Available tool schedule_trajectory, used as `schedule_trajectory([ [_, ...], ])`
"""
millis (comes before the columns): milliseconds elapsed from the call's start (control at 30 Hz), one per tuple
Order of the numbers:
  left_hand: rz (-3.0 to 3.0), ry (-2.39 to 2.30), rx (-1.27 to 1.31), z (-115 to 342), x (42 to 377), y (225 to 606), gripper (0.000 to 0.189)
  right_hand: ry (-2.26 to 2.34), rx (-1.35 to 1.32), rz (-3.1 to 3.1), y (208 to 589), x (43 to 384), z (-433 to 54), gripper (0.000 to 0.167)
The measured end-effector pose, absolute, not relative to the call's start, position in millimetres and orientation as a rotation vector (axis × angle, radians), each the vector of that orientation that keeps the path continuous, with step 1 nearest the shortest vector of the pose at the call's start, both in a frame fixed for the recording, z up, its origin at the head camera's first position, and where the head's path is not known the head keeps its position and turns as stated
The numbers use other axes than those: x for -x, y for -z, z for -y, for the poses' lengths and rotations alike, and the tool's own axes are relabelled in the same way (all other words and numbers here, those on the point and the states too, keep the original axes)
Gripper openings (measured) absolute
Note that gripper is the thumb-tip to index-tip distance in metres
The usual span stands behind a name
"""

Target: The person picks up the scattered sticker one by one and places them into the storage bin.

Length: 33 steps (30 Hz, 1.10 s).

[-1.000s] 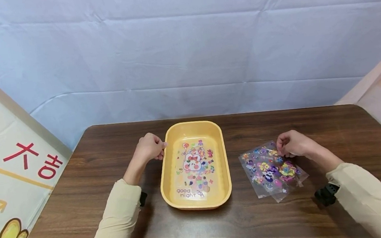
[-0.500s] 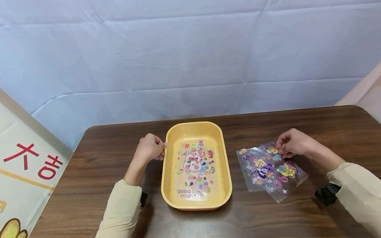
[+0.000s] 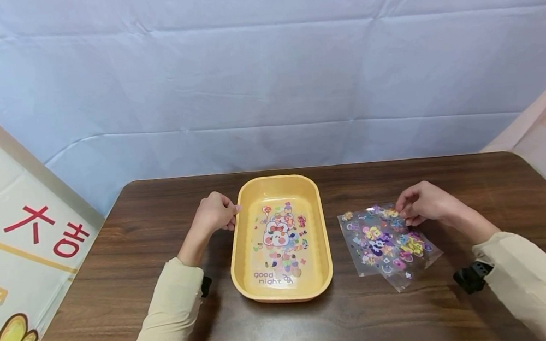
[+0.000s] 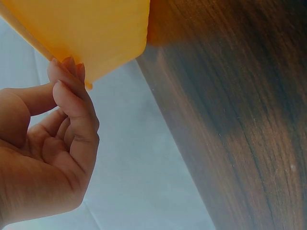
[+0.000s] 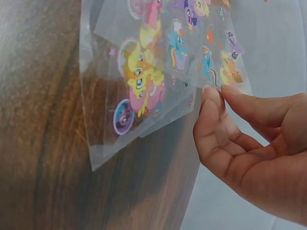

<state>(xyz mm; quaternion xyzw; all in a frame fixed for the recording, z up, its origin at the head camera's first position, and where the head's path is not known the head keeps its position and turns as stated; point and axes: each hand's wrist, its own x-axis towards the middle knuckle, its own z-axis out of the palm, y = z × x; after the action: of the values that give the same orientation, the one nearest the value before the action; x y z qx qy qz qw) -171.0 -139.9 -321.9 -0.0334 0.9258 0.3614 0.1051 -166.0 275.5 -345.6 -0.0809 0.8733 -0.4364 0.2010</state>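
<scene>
A yellow plastic tray [image 3: 242, 298] stands on the table, with a clear sticker sheet [image 3: 276, 237] reading "good night" lying in it. My left hand [image 3: 215, 212] pinches the tray's left rim between thumb and fingers; the left wrist view shows the fingertips at the tray's edge. To the right of the tray lie overlapping transparent sheets of colourful pony stickers [image 3: 378, 242]. Thumb and index finger of my right hand [image 3: 423, 202] pinch the edge of one of these sticker sheets [image 5: 177, 45]. In the right wrist view, that sheet stands slightly raised over another one.
Dark wood-grain table [image 3: 168, 312] under everything, its far edge near a pale cloth backdrop [image 3: 263, 72]. A printed panel [image 3: 37, 237] with red characters stands at the left. Black straps [image 3: 473, 277] sit at the wrists.
My right hand has shifted slightly up and right, still pinching the sticker sheet. The overlapping sheets have slid a little leftward and fanned out. The left hand and tray have barely moved.
</scene>
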Motion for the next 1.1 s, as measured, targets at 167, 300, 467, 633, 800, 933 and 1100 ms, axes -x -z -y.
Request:
schedule_trajectory([
  [167,-2.733,-1.061,0.094,140,171,322,0.030,1.248,0.216,-2.422,342,166,-276,0.009],
  [300,-2.729,-1.062,0.094,140,171,322,0.031,1.255,0.218,-2.421,339,166,-277,0.009],
  [467,-2.732,-1.066,0.095,140,170,322,0.034,1.286,0.206,-2.384,335,167,-278,0.010],
  [633,-2.740,-1.064,0.096,140,170,321,0.032,1.328,0.200,-2.328,333,168,-280,0.011],
  [800,-2.744,-1.058,0.094,139,170,320,0.030,1.344,0.190,-2.296,331,169,-281,0.013],
  [933,-2.746,-1.054,0.090,139,169,320,0.031,1.361,0.175,-2.276,329,170,-281,0.015],
  [1100,-2.749,-1.054,0.090,139,169,319,0.033,1.367,0.161,-2.270,327,171,-282,0.017],
])
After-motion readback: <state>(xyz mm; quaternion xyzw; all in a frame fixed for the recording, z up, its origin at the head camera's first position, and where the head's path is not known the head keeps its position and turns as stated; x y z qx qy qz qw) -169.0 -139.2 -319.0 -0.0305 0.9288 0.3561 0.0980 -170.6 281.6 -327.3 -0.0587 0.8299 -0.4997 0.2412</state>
